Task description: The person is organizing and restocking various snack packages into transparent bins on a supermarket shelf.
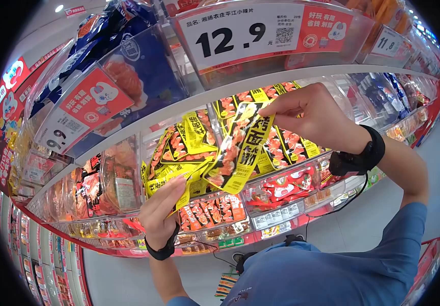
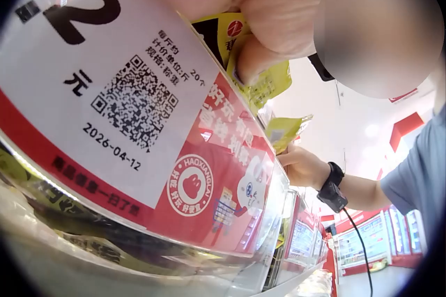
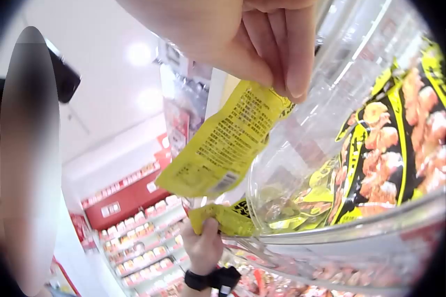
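My right hand (image 1: 312, 115) pinches a yellow and black snack packet (image 1: 243, 150) by its top end. In the right wrist view that snack packet (image 3: 219, 147) hangs from thumb and fingertips, its printed yellow back showing. Lower and to the left, my left hand (image 1: 161, 209) holds another yellow snack packet (image 3: 233, 222) between thumb and fingers. The left wrist view shows a finger over this yellow packet (image 2: 270, 88), just above a price card. Below both hands, more of the same packets (image 1: 187, 137) lie piled in clear plastic bins.
A shelf edge with a large price card (image 1: 245, 38) runs above the hands. Blue snack bags (image 1: 128, 66) fill a bin at upper left. Red packets (image 1: 212, 211) sit on the tier below. A cable (image 1: 345, 204) trails from the right wrist camera.
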`<action>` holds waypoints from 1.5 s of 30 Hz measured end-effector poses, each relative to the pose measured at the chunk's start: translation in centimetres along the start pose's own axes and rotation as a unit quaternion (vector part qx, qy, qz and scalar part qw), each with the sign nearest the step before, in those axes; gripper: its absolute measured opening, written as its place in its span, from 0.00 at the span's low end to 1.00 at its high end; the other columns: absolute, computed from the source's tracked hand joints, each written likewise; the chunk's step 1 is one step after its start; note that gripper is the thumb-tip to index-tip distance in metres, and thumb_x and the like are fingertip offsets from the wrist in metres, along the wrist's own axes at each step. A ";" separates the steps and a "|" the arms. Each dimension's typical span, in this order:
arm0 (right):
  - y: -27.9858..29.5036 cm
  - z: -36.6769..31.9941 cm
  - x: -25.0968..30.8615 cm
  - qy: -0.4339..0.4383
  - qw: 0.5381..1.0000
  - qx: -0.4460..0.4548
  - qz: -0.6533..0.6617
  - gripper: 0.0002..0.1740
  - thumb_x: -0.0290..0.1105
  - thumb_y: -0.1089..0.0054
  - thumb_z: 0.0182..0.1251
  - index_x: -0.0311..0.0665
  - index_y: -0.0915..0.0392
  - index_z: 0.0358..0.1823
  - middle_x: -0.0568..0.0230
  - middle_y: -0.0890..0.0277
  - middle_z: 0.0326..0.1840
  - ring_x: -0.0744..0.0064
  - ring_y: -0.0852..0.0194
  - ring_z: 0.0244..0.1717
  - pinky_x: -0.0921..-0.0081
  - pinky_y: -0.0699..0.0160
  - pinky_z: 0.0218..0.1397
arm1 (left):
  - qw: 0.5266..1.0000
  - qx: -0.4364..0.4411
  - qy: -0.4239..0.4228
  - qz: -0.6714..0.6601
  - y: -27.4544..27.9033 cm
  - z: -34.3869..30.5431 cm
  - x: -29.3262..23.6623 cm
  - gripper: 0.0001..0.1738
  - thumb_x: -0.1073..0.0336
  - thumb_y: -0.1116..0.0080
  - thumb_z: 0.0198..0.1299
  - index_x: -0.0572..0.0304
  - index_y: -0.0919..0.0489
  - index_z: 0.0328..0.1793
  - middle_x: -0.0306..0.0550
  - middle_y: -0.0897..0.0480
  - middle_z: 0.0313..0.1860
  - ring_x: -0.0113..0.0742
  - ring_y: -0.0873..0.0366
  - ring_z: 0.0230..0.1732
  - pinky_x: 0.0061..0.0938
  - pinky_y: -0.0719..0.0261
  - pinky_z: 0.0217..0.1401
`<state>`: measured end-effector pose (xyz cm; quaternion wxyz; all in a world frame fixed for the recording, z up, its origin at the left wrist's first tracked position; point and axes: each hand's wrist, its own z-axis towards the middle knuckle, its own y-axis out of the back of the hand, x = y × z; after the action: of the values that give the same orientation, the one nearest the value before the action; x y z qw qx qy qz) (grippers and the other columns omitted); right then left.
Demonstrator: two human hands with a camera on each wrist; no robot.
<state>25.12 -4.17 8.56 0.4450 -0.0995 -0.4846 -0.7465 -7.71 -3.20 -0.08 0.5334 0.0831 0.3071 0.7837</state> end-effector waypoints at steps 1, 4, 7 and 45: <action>0.3 -0.2 -0.6 -0.039 0.998 -0.001 0.055 0.13 0.24 0.44 0.59 0.28 0.18 0.44 0.51 0.17 0.33 0.69 0.17 0.32 0.74 0.18 0.37 | 1.000 0.002 -0.001 0.001 0.0 0.0 0.0 0.25 0.84 0.42 0.39 0.69 0.18 0.49 0.58 0.16 0.46 0.52 0.17 0.51 0.34 0.20 0.55; 1.4 -0.4 -1.0 -0.144 0.970 -0.009 0.194 0.13 0.23 0.47 0.61 0.24 0.19 0.44 0.54 0.18 0.40 0.70 0.17 0.39 0.77 0.15 0.47 | 1.000 -0.002 0.003 0.001 -0.1 0.0 -0.1 0.24 0.83 0.43 0.39 0.69 0.18 0.48 0.58 0.16 0.46 0.52 0.17 0.50 0.34 0.20 0.54; 1.4 -0.2 -2.6 -0.226 0.915 -0.052 0.329 0.14 0.23 0.47 0.61 0.22 0.20 0.44 0.52 0.18 0.42 0.71 0.17 0.39 0.77 0.15 0.46 | 1.000 0.002 0.002 0.003 -0.1 0.0 0.0 0.23 0.83 0.45 0.42 0.69 0.18 0.49 0.58 0.16 0.46 0.52 0.17 0.50 0.34 0.20 0.54; 4.0 5.1 -9.0 -0.192 0.930 0.229 -0.214 0.46 0.50 0.25 0.44 0.35 0.31 0.63 0.44 0.27 0.58 0.55 0.30 0.61 0.65 0.31 0.59 | 1.000 -0.016 0.014 0.018 -0.4 0.0 0.1 0.24 0.86 0.54 0.44 0.72 0.19 0.49 0.60 0.16 0.45 0.53 0.17 0.49 0.34 0.21 0.54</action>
<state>31.96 4.59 8.48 0.1842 -0.0307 -0.7281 -0.6596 -7.47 -3.07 -0.32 0.5159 0.0689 0.3008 0.7991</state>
